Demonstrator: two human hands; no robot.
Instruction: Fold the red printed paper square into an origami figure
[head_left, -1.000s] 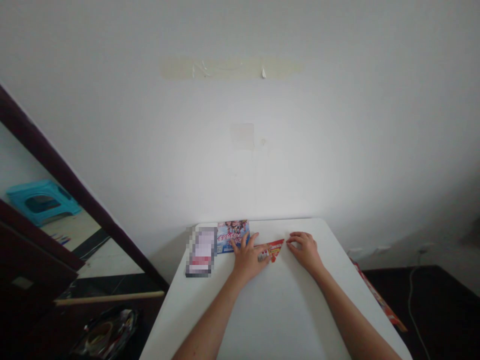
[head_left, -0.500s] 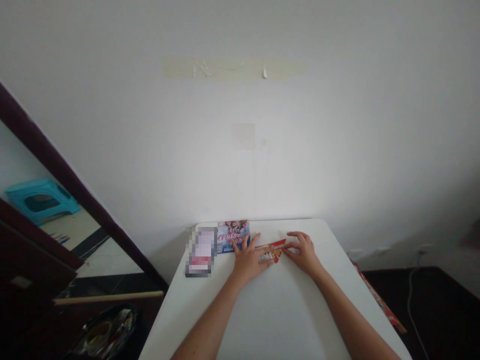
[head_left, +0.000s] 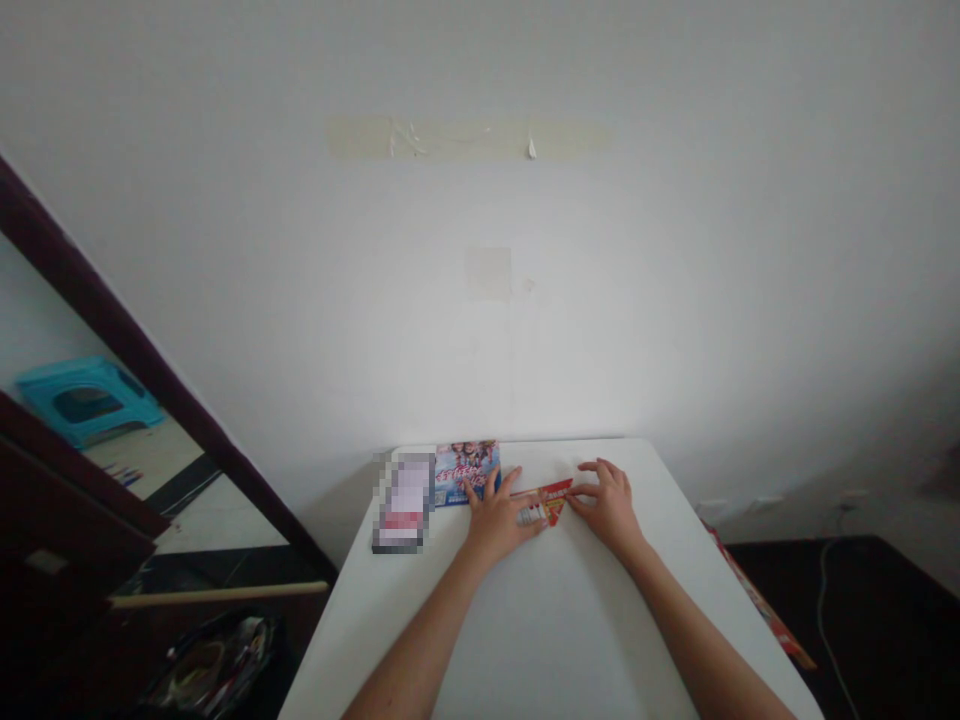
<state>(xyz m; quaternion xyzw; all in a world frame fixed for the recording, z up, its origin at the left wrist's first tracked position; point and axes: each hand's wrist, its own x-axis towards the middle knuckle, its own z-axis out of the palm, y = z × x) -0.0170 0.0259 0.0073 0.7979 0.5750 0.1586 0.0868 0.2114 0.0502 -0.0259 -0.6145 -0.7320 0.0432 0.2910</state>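
A red printed paper (head_left: 556,500), folded to a pointed shape, lies on the white table. Spread over its left part, my left hand (head_left: 496,522) presses it down with the fingers apart and the palm low. Its fingertips reach onto a blue and pink printed booklet (head_left: 466,468) behind. At the paper's right corner, the thumb and index finger of my right hand (head_left: 609,503) come together in a pinch; the other fingers are raised and bent. The left part of the paper is hidden under my left hand.
A blurred-out phone-like object (head_left: 405,505) lies at the left edge of the white table (head_left: 555,630), which stands against a wall. On the floor at left is a bin (head_left: 221,665) with rubbish. A blue stool (head_left: 86,400) shows further left, a cable (head_left: 823,600) at right.
Both hands and the paper stay almost in place. The fingers of my right hand have shifted very slightly; the whole view has moved a little.
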